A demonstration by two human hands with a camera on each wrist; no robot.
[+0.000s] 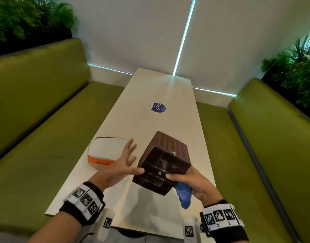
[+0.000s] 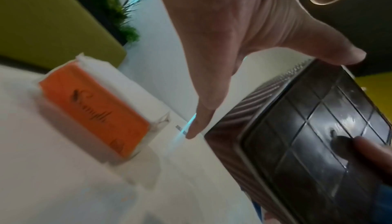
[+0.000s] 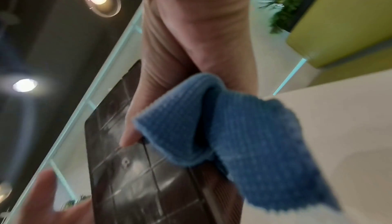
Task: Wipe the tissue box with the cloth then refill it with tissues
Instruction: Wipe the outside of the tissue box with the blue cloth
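Observation:
The dark brown ribbed tissue box (image 1: pixel 163 165) is held tilted above the table, its gridded bottom face turned toward me. My right hand (image 1: pixel 187 180) grips its lower right corner, thumb on the bottom face, with the blue cloth (image 1: pixel 184 194) bunched between palm and box. The right wrist view shows the cloth (image 3: pixel 244 135) draped over the box (image 3: pixel 131 185) under the thumb. My left hand (image 1: pixel 127 160) is spread with straight fingers, and only its thumb touches the box's left edge (image 2: pixel 318 135). An orange and white tissue pack (image 1: pixel 105 151) lies on the table to the left (image 2: pixel 93 107).
The long white table (image 1: pixel 168 95) has a purple round sticker (image 1: pixel 157 107) further back. Green padded benches (image 1: pixel 45 120) run along both sides, with plants behind them. A white wall closes the far end.

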